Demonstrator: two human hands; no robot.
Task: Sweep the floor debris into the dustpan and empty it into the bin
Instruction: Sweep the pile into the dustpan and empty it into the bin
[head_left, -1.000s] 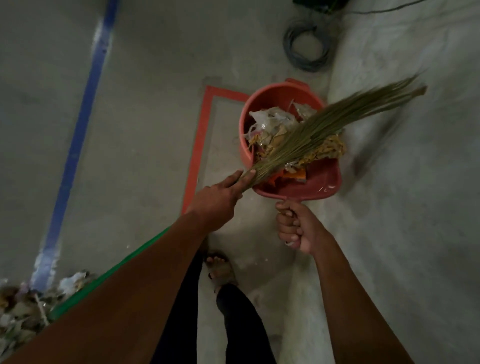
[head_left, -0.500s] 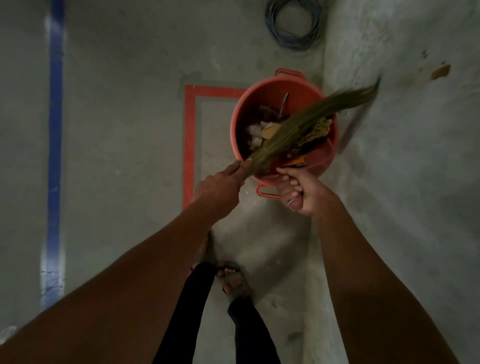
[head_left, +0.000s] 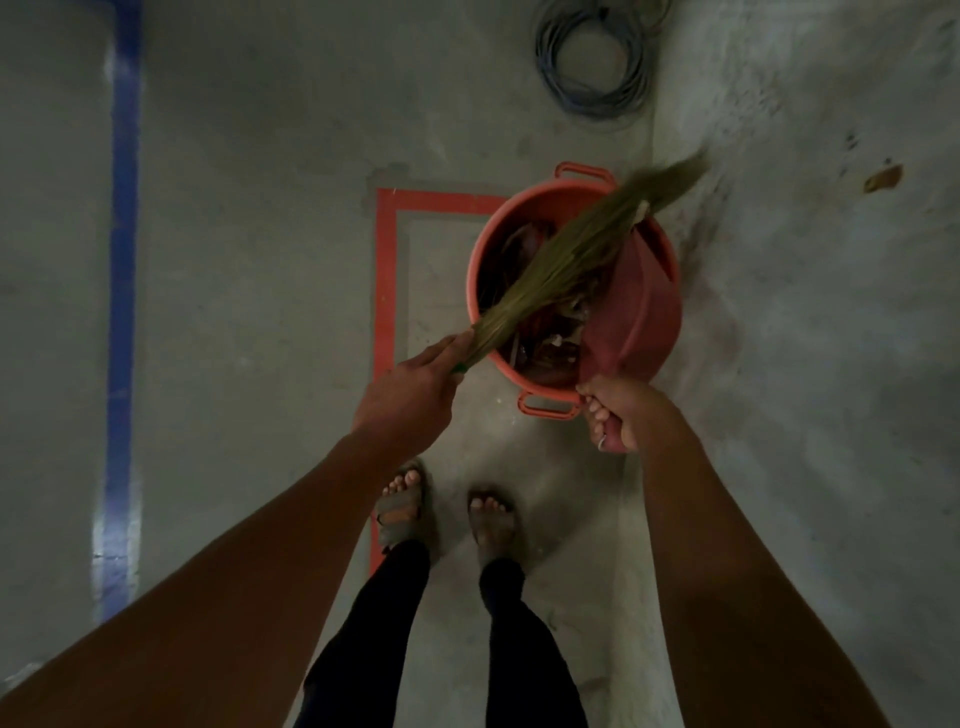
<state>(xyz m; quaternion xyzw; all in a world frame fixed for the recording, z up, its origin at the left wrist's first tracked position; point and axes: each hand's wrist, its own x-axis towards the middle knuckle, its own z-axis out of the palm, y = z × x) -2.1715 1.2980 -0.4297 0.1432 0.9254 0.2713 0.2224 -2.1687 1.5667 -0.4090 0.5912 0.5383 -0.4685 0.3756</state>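
Head view, landmark: we take the red bin (head_left: 485, 291) on the concrete floor as our reference.
Left hand: our left hand (head_left: 410, 395) is just left of the bin's near rim, fingers wrapped round the neck of the broom (head_left: 566, 254), index finger stretched along it.
Broom: its straw bristles slant across the bin's mouth, tips past the far right rim.
Right hand: our right hand (head_left: 621, 413) is at the bin's near right edge, fingers curled tight round the dustpan's handle.
Dustpan: the red dustpan (head_left: 636, 306) is tipped steeply over the right side of the bin, its back towards us.
Debris: dark scraps (head_left: 540, 338) lie inside the bin; we cannot tell what they are.
Feet: our sandalled feet (head_left: 402, 501) stand just short of the bin.
Red tape: a corner of red tape (head_left: 387, 270) sits left of the bin.
Blue line: a blue line (head_left: 122, 291) runs well to the left.
Cable: a coiled cable (head_left: 592, 67) lies beyond the bin.
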